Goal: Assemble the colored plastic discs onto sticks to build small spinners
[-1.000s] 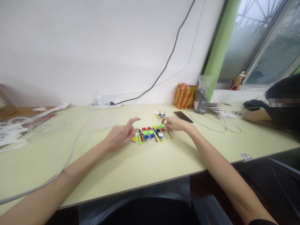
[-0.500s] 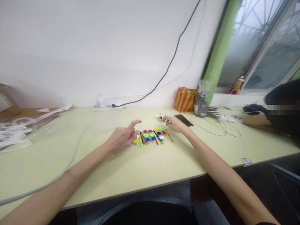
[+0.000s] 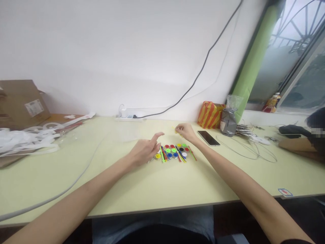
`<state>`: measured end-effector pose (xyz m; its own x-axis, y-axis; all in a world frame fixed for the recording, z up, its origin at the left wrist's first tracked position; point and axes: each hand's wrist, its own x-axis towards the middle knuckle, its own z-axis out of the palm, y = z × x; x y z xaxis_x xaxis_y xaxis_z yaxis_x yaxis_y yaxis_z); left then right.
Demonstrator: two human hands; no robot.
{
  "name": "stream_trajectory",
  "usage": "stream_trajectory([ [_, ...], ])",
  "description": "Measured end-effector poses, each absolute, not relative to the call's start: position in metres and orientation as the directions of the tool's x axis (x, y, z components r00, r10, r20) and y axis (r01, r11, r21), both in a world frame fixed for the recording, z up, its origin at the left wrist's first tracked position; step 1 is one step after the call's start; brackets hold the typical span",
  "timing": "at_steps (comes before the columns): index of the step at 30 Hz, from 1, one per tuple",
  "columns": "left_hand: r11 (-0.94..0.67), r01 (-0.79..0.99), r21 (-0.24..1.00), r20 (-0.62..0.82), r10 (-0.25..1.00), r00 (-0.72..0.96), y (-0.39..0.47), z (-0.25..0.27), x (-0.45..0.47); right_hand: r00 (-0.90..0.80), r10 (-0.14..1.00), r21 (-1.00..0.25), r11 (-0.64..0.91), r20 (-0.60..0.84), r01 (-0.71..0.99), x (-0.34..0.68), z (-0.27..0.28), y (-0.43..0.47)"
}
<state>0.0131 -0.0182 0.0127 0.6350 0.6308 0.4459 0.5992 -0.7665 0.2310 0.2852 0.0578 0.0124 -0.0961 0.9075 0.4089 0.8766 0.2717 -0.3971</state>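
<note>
My left hand rests at the left end of a group of small round pieces with coloured tops and clear sides. Its index finger stretches out, the others curl loosely beside a yellow-topped piece. Thin coloured strips lie between the round pieces, with more strips farther right and a red and green pair at the right end. Behind the group, my right hand has its fingers pinched at a thin yellow strip. Its fingers partly cover what lies there.
A phone lies right of my right hand. Behind it stand a striped bag and a grey pouch. White strips and a cardboard box fill the left. A cable crosses the table; another person sits far right.
The view has turned left. My right hand has shifted left relative to the round pieces and its fingers have closed over the small strips there. My left hand keeps its place beside the group.
</note>
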Motion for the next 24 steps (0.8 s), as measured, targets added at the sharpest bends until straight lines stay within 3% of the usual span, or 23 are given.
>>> stream_trajectory([
  [2,-0.751,0.601,0.274,0.477,0.648,0.593,-0.018,0.013,0.015,-0.005,0.862,-0.638,0.379,0.507,0.671,0.267,0.021,0.043],
  [4,-0.728,0.595,0.340,0.506,0.675,0.537,-0.018,0.013,0.016,0.075,0.793,-0.719,0.502,0.604,0.480,0.245,0.026,0.021],
  [8,-0.714,0.449,0.537,0.529,0.699,0.481,-0.024,0.015,0.022,-0.066,0.575,-0.472,0.726,0.815,0.499,0.207,0.023,-0.023],
  [12,-0.736,0.291,0.611,0.547,0.658,0.517,-0.029,0.017,0.024,-0.168,0.460,-0.303,0.775,0.872,0.554,0.197,0.012,-0.043],
  [15,-0.785,0.285,0.550,0.593,0.608,0.528,-0.028,0.016,0.022,-0.168,0.488,-0.354,0.793,0.857,0.496,0.201,0.011,-0.053],
  [18,-0.820,0.290,0.494,0.652,0.569,0.502,-0.027,0.017,0.020,-0.139,0.568,-0.490,0.791,0.811,0.367,0.202,0.016,-0.062],
  [22,-0.799,0.309,0.516,0.684,0.601,0.414,-0.029,0.019,0.021,-0.012,0.696,-0.693,0.717,0.718,0.083,0.203,0.019,-0.058],
  [24,-0.783,0.355,0.512,0.671,0.622,0.404,-0.029,0.018,0.022,-0.066,0.745,-0.745,0.666,0.664,0.023,0.205,0.018,-0.051],
])
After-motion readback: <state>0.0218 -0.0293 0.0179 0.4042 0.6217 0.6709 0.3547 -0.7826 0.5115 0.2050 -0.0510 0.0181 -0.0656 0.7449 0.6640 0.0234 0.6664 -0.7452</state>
